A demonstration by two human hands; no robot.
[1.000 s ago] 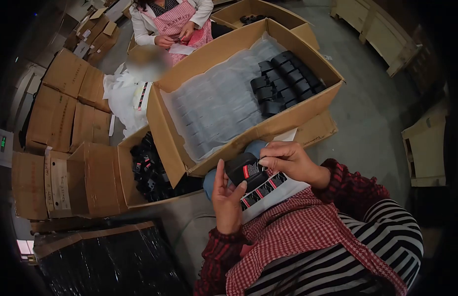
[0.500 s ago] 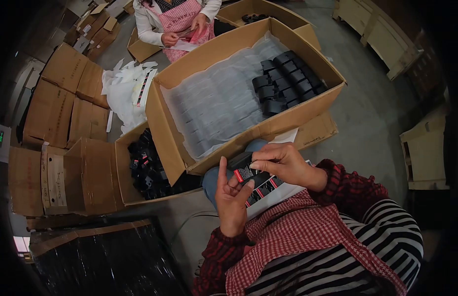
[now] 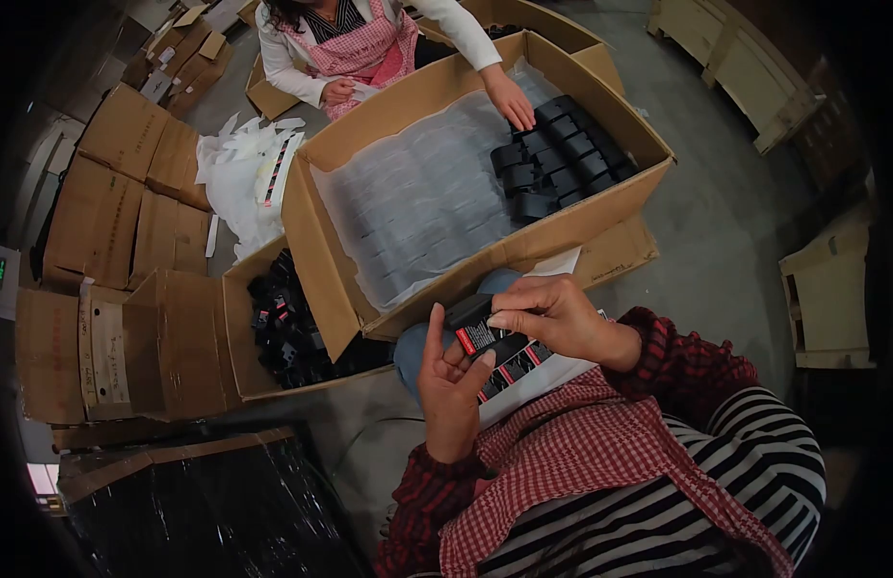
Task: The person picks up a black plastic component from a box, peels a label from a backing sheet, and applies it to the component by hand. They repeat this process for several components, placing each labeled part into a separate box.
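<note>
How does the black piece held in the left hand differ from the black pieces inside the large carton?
The held piece is in the left hand; the carton pieces lie in the large carton. The held piece is single; the carton pieces are packed in rows. Against the held piece is a label with a red strip, pinched by the right hand; no label shows on the carton pieces. Both are black.

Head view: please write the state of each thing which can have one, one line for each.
Left hand, holding black piece
Black piece, held, partly hidden
Right hand, pinching label
Label, against black piece; full adhesion unclear
Label sheet, bearing labels, partly hidden
Large carton, open
Translucent sheet, spread inside large carton
Arranged pieces, in rows
Side carton, open, black parts jumbled inside
Co-worker's hand, at arranged pieces
</note>
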